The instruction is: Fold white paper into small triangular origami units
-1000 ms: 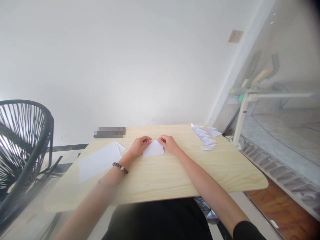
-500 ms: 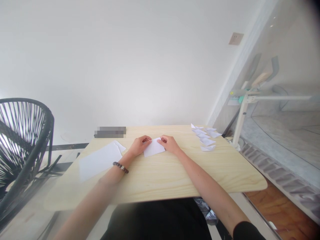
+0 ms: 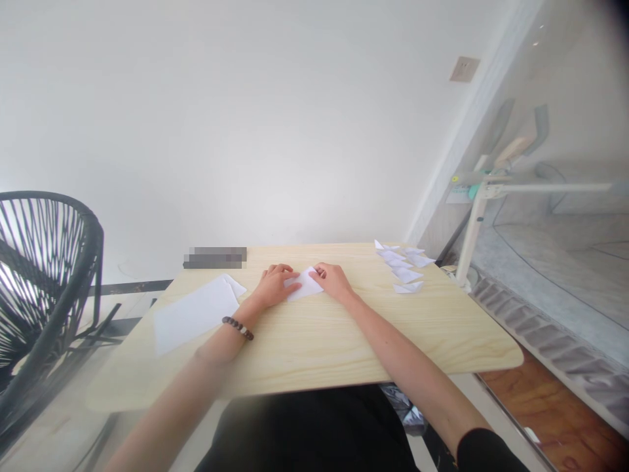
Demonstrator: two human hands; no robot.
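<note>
A small folded piece of white paper (image 3: 305,284) lies on the table between my two hands. My left hand (image 3: 275,286) rests over its left side, thumb and fingers apart and the tips on the paper. At the upper right corner, my right hand (image 3: 334,282) pinches the paper between thumb and curled fingers. To the right sit several folded white paper boats (image 3: 405,274), grouped close together. Left of my left hand lie flat sheets of white paper (image 3: 196,314), with a smaller piece (image 3: 234,284) at their upper right corner.
The pale wooden table (image 3: 319,347) has its far edge near a white wall. A blurred-out dark object (image 3: 215,258) lies at the far left. A black woven chair (image 3: 49,275) stands to the left, and a white-framed exercise machine (image 3: 474,229) is at the right.
My left hand has gone from pinching the paper's upper left edge to lying over its left side with fingers spread. The paper sits lower and flatter; my right hand keeps its corner.
</note>
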